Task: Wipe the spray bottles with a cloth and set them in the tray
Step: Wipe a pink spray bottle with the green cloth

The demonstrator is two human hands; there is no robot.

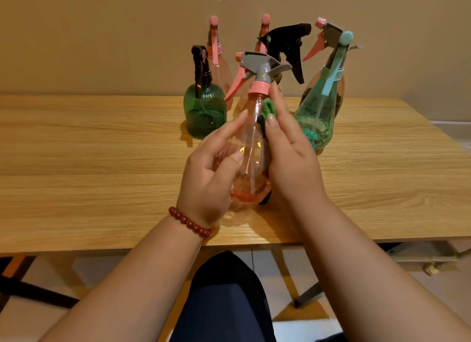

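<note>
The left hand point(206, 186) grips the body of a clear pink plastic spray bottle point(251, 142) (grey head, pink trigger), upright at the front of the light wooden table point(102, 163); the right hand point(293, 158) pinches a green cloth point(269, 109) against its shoulder.

Your right hand point(290, 153) covers nearly all of the cloth point(269, 108): only 1 green fold shows by the neck of the pink bottle point(251, 142), plus a dark scrap near its base. That bottle hides the body of the black-trigger bottle point(285, 43). The far-right bottle point(331, 31) stands mostly behind the teal bottle point(316, 112). The table point(76, 163) runs off the left edge.
</note>
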